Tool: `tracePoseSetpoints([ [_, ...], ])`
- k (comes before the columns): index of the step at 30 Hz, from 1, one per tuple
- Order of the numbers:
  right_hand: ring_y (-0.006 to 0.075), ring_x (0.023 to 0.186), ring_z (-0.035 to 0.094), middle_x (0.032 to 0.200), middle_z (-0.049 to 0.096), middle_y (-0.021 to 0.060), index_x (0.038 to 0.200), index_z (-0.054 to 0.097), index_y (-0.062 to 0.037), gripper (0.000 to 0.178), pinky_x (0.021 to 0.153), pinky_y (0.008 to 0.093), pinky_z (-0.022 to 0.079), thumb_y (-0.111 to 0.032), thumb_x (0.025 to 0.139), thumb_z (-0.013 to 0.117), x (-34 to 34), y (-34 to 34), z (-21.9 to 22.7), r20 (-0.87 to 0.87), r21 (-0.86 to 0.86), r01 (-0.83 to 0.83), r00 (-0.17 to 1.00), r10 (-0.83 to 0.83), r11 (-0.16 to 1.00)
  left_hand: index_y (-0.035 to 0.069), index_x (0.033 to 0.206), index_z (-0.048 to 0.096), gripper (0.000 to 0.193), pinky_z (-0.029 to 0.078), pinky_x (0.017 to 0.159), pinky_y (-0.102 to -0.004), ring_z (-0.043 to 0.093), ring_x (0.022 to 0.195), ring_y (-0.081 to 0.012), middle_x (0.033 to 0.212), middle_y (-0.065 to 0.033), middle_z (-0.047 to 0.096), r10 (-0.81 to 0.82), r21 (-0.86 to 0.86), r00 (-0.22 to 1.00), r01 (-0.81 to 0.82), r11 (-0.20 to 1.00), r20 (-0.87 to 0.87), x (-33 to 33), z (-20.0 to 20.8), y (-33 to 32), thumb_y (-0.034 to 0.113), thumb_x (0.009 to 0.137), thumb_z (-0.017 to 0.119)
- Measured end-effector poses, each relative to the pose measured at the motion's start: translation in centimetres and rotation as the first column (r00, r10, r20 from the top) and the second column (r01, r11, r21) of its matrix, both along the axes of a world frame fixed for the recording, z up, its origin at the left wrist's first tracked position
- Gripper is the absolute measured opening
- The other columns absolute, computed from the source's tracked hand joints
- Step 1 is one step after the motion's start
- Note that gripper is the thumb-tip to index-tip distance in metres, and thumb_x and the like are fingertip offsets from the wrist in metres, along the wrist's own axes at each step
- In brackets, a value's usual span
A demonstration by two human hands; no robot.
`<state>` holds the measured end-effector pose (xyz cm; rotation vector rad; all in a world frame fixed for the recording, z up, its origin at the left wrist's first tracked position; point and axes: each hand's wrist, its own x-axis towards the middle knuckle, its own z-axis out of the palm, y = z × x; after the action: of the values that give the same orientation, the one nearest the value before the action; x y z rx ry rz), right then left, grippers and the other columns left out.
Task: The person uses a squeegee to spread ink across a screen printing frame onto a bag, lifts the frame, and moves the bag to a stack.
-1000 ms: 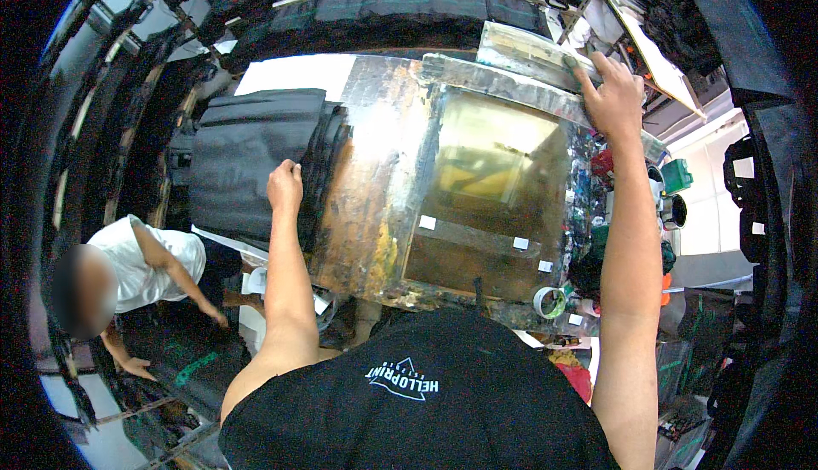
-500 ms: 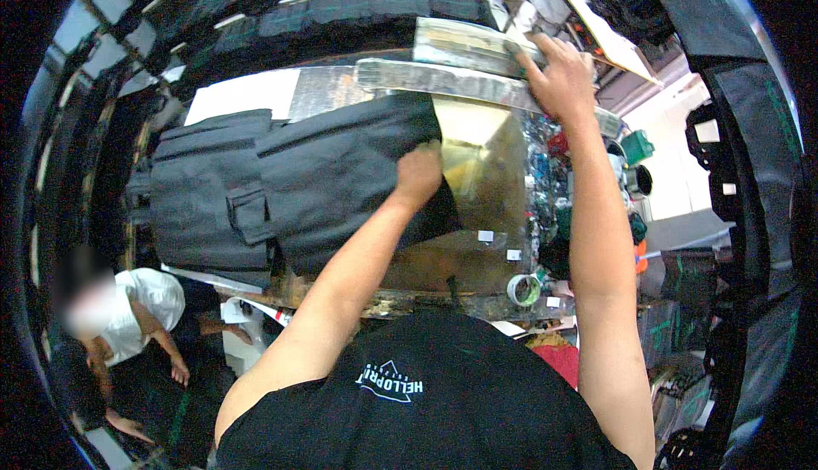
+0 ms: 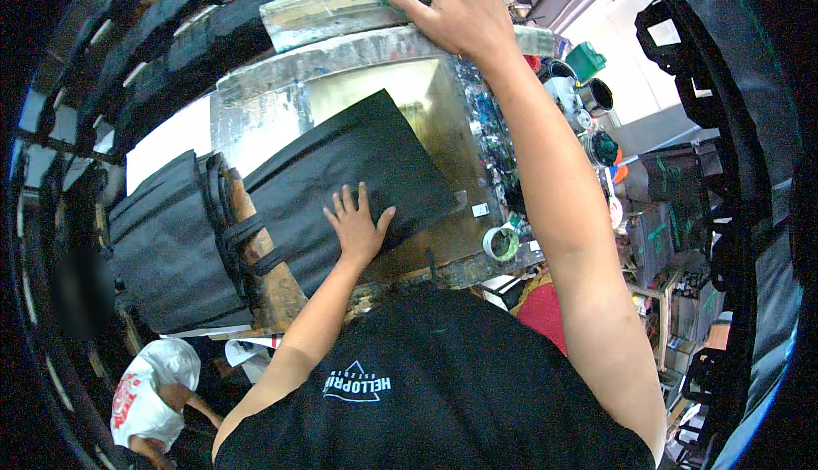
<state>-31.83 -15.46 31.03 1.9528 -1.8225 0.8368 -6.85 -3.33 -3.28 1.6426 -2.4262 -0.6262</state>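
Observation:
My left hand [image 3: 358, 227] lies flat with spread fingers on a black fabric bag [image 3: 341, 163], which rests on the tabletop. The bag's right corner reaches over a shiny amber-brown surface [image 3: 443, 142]. My right hand [image 3: 464, 10] is raised at the far side, its fingers curled over the edge of a pale, ink-stained screen-printing frame [image 3: 332, 14]. That frame stands tilted up above the far edge of the table; part of it is under my hand. More black bags [image 3: 166, 240] with strap handles [image 3: 247, 231] lie to the left, beside a bare wooden strip [image 3: 285, 282].
A green-lined tape roll [image 3: 500, 243] sits near the table's front edge. Cans and pots [image 3: 595, 95] and a green container [image 3: 585, 61] crowd the right side. A co-worker in a white shirt [image 3: 158, 389] bends at lower left. Rows of black bags [image 3: 179, 35] fill the background.
My left hand has let go of the bag's right edge and opened flat on it. The bag now lies apart from the left ones, showing straps and wood. The view has turned; my right hand keeps its hold.

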Motion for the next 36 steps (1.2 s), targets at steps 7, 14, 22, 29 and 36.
tracePoseSetpoints([
  [7,0.0373,0.087,0.063,0.085,0.068,0.0196,0.081,0.066,-0.004,0.066,0.086,0.0494,0.041,-0.068,0.093,0.054,0.0,-0.9,0.7,0.046,0.08,-0.026,0.999,0.023,0.996,0.013,0.163,0.028,0.115,-0.002,0.114,-0.0781,0.004,0.154,-0.0547,0.166,-0.033,0.012,-0.029,-0.205,0.995,0.048,0.978,0.096,-3.6,-3.3,-4.1,0.088,0.079,0.052],
  [14,0.0364,0.082,0.062,0.077,0.066,0.0188,0.075,0.063,-0.0052,0.061,0.081,0.0478,0.04,-0.064,0.093,0.058,-0.1,-0.8,0.4,0.011,-0.004,-0.043,0.999,0.043,0.999,0.016,0.163,0.028,0.118,-0.002,0.117,-0.075,0.005,0.156,-0.0495,0.168,-0.0272,0.014,-0.297,-0.225,0.943,0.325,0.919,0.15,-7.9,-3.5,-10.6,0.092,0.075,0.05],
  [22,0.0356,0.086,0.064,0.082,0.068,0.0189,0.076,0.064,-0.0039,0.063,0.085,0.0477,0.042,-0.065,0.093,0.058,-0.8,-1.5,0.7,0.02,0.043,-0.009,1.0,0.008,0.999,0.013,0.163,0.029,0.119,-0.004,0.116,-0.0752,0.005,0.155,-0.0497,0.168,-0.0279,0.014,-0.246,-0.198,0.965,0.26,0.945,0.093,-10.3,-3.2,-6.9,0.09,0.075,0.053],
  [29,0.0364,0.088,0.065,0.084,0.068,0.0186,0.081,0.068,-0.004,0.063,0.085,0.0478,0.043,-0.065,0.093,0.057,-0.7,-1.1,0.4,-0.023,0.02,0.024,0.999,-0.023,1.0,0.011,0.163,0.027,0.119,-0.001,0.116,-0.0767,0.006,0.155,-0.051,0.168,-0.0294,0.013,-0.21,-0.197,0.974,0.223,0.955,0.082,-10.2,-3.6,-5.5,0.089,0.077,0.052],
  [36,0.0389,0.087,0.065,0.083,0.068,0.0189,0.083,0.069,-0.0039,0.058,0.083,0.0504,0.044,-0.061,0.091,0.06,0.0,-0.7,0.0,-0.029,0.023,0.025,0.999,-0.024,0.999,0.016,0.161,0.034,0.102,0.003,0.116,-0.0768,0.013,0.155,-0.0481,0.168,-0.0236,0.019,-0.37,-0.29,0.928,0.365,0.885,0.037,-5.4,-3.2,1.5,0.082,0.085,0.05],
])
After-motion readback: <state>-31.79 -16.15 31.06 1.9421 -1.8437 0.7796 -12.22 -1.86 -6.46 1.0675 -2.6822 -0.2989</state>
